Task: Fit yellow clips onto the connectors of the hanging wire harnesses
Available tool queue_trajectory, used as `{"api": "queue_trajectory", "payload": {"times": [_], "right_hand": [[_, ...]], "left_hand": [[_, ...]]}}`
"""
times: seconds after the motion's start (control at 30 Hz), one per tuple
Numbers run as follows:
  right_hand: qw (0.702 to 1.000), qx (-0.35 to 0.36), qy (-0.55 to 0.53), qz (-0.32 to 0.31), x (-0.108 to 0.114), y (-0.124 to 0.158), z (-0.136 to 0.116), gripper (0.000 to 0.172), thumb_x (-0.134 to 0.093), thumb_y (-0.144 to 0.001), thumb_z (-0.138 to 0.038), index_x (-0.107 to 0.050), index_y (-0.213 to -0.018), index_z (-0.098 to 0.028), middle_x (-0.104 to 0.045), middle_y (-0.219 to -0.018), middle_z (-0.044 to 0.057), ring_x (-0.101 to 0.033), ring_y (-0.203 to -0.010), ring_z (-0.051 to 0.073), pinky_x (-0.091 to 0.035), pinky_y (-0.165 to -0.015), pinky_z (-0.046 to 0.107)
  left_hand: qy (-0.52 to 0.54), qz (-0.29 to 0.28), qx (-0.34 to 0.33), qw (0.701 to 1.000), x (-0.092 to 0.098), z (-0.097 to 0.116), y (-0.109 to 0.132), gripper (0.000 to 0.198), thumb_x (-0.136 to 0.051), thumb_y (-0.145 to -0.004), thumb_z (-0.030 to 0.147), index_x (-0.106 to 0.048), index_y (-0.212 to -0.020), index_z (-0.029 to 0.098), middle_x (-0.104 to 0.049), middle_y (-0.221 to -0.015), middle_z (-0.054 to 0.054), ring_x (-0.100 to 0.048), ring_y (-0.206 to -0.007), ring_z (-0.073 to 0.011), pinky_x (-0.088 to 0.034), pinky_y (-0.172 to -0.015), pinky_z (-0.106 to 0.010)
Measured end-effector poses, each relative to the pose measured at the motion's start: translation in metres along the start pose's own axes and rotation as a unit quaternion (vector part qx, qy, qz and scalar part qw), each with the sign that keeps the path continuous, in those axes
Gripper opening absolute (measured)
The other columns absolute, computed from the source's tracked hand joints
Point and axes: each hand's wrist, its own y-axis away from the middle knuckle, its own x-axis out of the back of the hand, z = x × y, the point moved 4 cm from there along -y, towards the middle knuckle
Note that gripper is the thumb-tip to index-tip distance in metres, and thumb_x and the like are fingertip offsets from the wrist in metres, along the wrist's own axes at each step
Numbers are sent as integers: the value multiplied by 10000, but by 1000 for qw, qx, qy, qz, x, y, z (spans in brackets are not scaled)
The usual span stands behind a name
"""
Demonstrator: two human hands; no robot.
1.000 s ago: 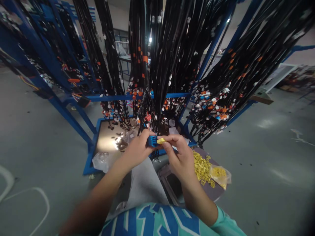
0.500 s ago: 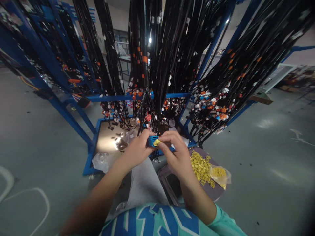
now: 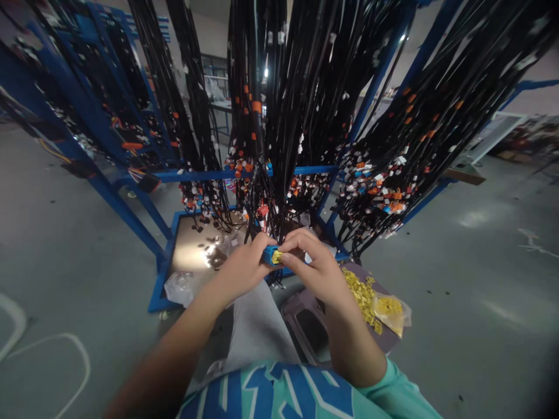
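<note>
Between my two hands is a blue connector [image 3: 269, 255], its open face turned to the right. My left hand [image 3: 245, 265] is closed round the connector from the left. A small yellow clip [image 3: 276, 256] sits at the mouth of the connector, partly within it. My right hand [image 3: 312, 262] pinches this clip between thumb and index finger. How deep the clip sits is hidden by the fingertips. Beside my right forearm, a heap of similar yellow clips [image 3: 361, 294] lies on a purple-grey stool [image 3: 388, 344], along with a clear bag [image 3: 393, 313] holding more of them.
Black wire harnesses [image 3: 301, 87] with white, orange and blue connectors hang in front from a blue metal rack [image 3: 209, 174]. Its base tray [image 3: 186, 233] holds loose dark bits and a crumpled plastic bag [image 3: 180, 287]. Grey floor [image 3: 458, 279] extends on both sides.
My right hand has brought the yellow clip against the connector's open face, covering more of it. The right forearm has swung slightly right, over part of the clip heap.
</note>
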Motion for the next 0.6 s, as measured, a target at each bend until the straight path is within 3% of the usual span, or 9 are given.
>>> {"api": "queue_trajectory", "payload": {"times": [0.27,0.37,0.6], "right_hand": [[1000,-25,10,1,-1,1,1,34,-569,-800,-191,-597,-800,-210,-560,-788,3,-529,-736,126,-427,-650,246],[998,-51,1,25,-2,2,3,133,-590,-767,-194,-578,-897,-219,-563,-797,-7,-524,-721,122,-437,-664,253],[988,-112,-109,-8,-9,2,22,183,-627,-760,-278,-607,-936,-231,-611,-904,11,-566,-815,142,-459,-726,280]], "left_hand": [[-7,6,-15,1000,1,0,0,189,-548,-778,250,-529,-959,204,-675,-905,-52,-644,-812,-225,-468,-655,-316],[-9,7,-17,1000,1,2,1,172,-550,-773,234,-524,-941,204,-674,-897,-51,-644,-790,-223,-465,-642,-314],[-16,11,-37,999,1,1,2,148,-541,-799,285,-513,-924,209,-680,-919,-57,-650,-800,-219,-467,-651,-314]]}}
